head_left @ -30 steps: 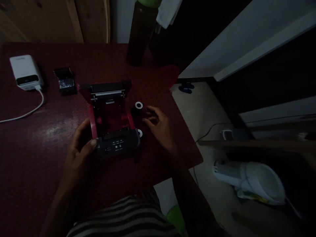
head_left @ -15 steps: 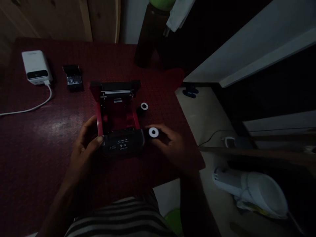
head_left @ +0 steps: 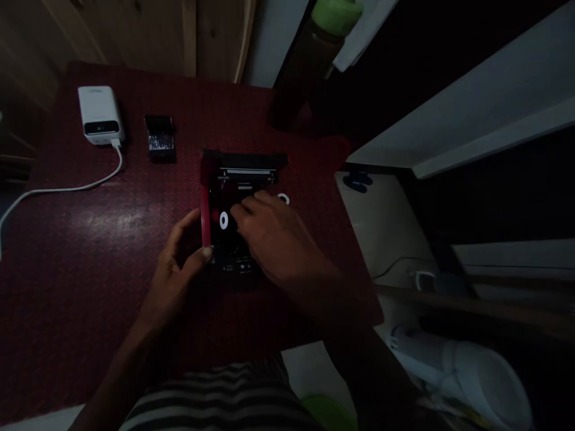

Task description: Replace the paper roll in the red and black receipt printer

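Observation:
A red and black label printer [head_left: 205, 218] stands on the dark red table with its lid tipped back. My left hand [head_left: 179, 263] grips the printer's left side, thumb on the front corner. My right hand [head_left: 269, 233] reaches into the open bay, its fingers closed around a small dark roll with a white ring-shaped end [head_left: 223, 221]. The hand covers much of the roll and the printer's right side. Behind my right hand, a second roll [head_left: 283, 199] shows only part of its white end, beside the printer.
On the table [head_left: 112, 251] lie a white power bank [head_left: 99, 111] with a white cable [head_left: 76, 188] and a small open black case [head_left: 160, 137]. A bottle with a green lid [head_left: 305, 66] stands at the back. The table's right edge drops to a floor with dark slippers [head_left: 357, 181].
My right hand has carried the roll from beside the printer's right front corner leftward into the open bay. My left hand keeps its hold. The whole view has shifted slightly.

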The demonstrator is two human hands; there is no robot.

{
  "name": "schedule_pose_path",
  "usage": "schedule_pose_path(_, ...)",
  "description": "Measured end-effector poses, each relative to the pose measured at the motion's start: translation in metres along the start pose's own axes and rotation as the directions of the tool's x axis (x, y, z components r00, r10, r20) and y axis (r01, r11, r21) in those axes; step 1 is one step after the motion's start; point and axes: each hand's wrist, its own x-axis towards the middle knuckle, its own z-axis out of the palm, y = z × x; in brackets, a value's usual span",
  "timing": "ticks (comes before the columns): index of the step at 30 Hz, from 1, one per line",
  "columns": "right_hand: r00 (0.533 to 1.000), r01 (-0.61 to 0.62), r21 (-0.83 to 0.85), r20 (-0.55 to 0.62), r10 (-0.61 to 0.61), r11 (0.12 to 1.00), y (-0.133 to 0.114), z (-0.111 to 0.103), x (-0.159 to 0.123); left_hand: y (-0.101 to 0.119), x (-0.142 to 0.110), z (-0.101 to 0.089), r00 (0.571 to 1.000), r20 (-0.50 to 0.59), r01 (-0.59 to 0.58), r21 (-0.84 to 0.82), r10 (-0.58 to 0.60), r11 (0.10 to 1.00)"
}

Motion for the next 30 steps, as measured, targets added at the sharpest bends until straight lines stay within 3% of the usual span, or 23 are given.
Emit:
schedule_pose_path(5,0.997,-0.048,0.042,0.067,0.045,0.998,0.003,0.003,0.016,-0.002,0.001,-0.001,1.000,0.015,0.007,-0.031,-0.006,0.999)
schedule_pose_path(13,0.998,-0.009,0.122,-0.053,0.016,0.993,0.019,0.032,0.022,-0.002,0.001,-0.001,1.000,0.010,0.001,-0.010,0.000,1.000)
schedule_pose_path(16,0.990,0.091,0.285,-0.130,-0.055,0.954,0.028,0.033,0.011,-0.001,0.001,-0.001,1.000,0.015,-0.004,-0.023,0.004,1.000)
schedule_pose_path(21,0.932,0.359,0.517,-0.239,-0.272,0.777,0.046,0.028,-0.015,0.000,0.003,-0.001,1.000,0.007,-0.011,-0.003,0.011,1.000)
schedule_pose_path(27,0.921,0.353,0.465,-0.324,-0.216,0.812,0.048,0.039,-0.023,0.002,0.003,-0.006,0.998,-0.065,-0.013,-0.016,0.012,1.000)
schedule_pose_path(30,0.862,0.381,0.407,-0.481,-0.160,0.830,0.044,0.046,-0.030,0.014,0.016,-0.006,0.981,-0.160,-0.094,0.090,0.108,0.991)
